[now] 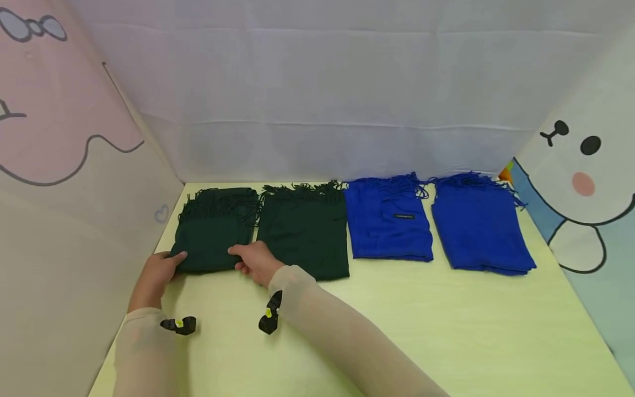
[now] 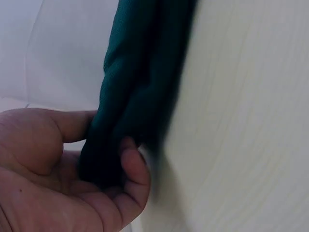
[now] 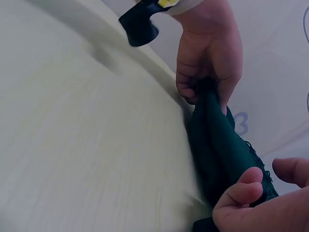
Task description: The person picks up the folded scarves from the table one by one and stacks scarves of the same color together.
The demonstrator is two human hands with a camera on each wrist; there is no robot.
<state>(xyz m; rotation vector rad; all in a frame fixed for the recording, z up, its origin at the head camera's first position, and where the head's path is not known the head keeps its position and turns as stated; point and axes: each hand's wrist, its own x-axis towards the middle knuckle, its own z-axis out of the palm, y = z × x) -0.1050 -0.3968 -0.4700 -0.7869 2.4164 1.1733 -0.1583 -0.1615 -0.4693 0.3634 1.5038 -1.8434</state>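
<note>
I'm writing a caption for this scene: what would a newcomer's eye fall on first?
Probably the labelled blue cloth and the plain blue cloth, vivid against the pale table at the right of the row. Then the left hand and right hand gripping the near edge of the leftmost green cloth. The cartoon face on the right wall also stands out.

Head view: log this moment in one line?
left grip: holds near-left corner of leftmost folded dark-green fringed cloth; right grip: holds near-right corner; to its right: second folded dark-green cloth
</note>
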